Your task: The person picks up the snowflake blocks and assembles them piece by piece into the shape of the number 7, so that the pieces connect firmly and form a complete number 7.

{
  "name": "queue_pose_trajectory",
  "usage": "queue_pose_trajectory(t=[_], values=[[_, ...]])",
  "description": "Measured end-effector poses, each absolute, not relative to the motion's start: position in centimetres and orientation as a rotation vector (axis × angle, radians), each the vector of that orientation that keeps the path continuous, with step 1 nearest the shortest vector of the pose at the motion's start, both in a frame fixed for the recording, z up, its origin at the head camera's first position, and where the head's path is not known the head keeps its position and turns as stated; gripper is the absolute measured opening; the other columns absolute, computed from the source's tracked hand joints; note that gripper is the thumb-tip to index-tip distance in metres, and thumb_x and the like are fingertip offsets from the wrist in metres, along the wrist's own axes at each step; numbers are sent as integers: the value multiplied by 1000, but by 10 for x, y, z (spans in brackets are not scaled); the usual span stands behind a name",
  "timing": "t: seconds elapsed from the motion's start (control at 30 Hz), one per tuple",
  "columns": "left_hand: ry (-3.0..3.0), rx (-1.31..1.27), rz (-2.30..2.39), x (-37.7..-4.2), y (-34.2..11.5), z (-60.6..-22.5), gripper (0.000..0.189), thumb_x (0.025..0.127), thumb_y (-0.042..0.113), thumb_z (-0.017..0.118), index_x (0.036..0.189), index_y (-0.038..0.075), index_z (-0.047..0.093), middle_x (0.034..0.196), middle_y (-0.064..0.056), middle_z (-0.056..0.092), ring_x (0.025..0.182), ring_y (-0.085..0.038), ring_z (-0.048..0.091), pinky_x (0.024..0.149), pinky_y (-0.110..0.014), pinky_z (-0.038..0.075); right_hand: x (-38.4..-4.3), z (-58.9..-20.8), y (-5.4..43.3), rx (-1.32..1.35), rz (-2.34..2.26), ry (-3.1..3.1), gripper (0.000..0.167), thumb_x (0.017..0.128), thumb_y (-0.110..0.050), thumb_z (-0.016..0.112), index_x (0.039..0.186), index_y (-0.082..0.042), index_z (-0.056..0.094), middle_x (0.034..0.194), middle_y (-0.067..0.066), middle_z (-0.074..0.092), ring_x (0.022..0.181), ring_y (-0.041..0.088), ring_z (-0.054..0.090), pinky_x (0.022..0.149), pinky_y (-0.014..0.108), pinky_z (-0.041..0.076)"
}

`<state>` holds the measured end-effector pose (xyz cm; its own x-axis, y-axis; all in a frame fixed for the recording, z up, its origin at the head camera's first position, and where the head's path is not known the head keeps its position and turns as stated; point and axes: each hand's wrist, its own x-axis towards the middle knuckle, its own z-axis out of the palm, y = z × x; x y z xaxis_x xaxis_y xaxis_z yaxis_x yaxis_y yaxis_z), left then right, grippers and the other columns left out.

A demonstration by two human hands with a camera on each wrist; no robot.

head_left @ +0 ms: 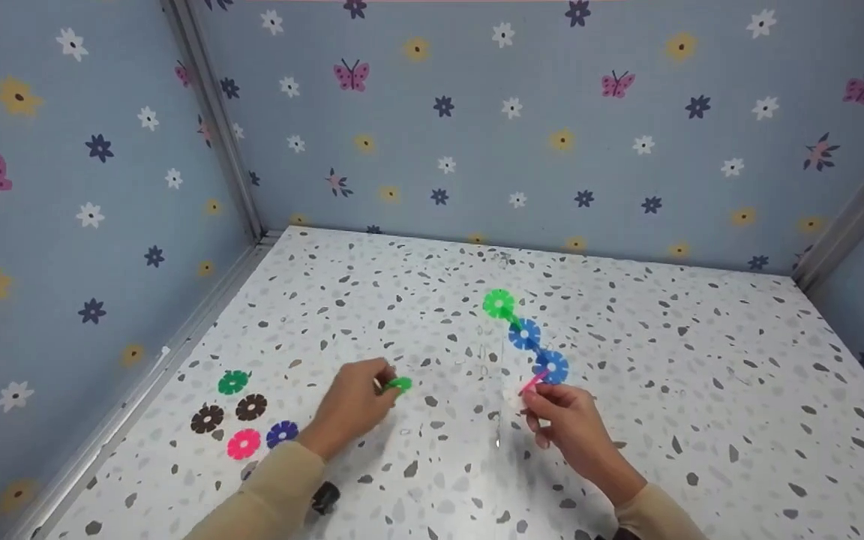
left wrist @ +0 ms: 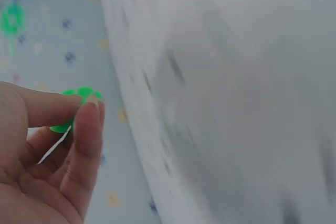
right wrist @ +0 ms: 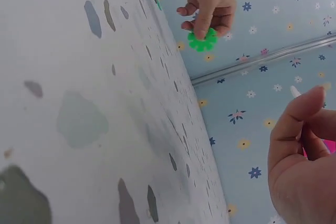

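Note:
My left hand pinches a bright green notched disc between thumb and fingertips, just above the table. The left wrist view shows that green disc partly behind the thumb. My right hand grips a pink notched disc, seen edge-on, at the near end of a chain of linked discs. Beyond it the chain has a blue disc, another blue disc and a green disc, with edge-on pieces between them. In the right wrist view my fingers hide most of the pink disc.
Several loose notched discs lie to the left on the speckled table: a dark green one, brown ones, a pink one and a dark blue one. Flower-patterned walls bound the table at the back and sides.

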<state>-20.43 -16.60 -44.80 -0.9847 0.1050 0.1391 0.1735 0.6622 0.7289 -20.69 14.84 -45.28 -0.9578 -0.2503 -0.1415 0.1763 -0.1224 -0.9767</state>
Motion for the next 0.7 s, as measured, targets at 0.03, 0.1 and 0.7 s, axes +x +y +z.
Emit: queue_pose_trajectory(t=[0.03,0.1,0.7], values=[[-2746,-328,-1263,-201,-155,-446,7,89,11,72,87,13,66,79,5,63,69,-11,58,62,-27,53,-207,-453,148,-78,-2163,1863,15,96,-9,64,103,4,65,87,12,64,68,17,53,50,23,44],[-2656,-500,-1293,-194,-135,-444,7,88,9,72,87,11,66,79,6,64,67,-8,59,60,-24,53,-206,-452,145,-68,-2179,1848,15,96,-10,64,103,3,65,88,13,64,68,18,54,51,23,45],[-2288,-792,-1290,-183,-77,-445,16,84,-2,73,79,9,63,73,3,65,66,-2,60,58,-28,55,-199,-451,133,-107,-2226,1815,18,96,-14,66,98,4,60,82,11,62,61,15,53,47,24,46]])
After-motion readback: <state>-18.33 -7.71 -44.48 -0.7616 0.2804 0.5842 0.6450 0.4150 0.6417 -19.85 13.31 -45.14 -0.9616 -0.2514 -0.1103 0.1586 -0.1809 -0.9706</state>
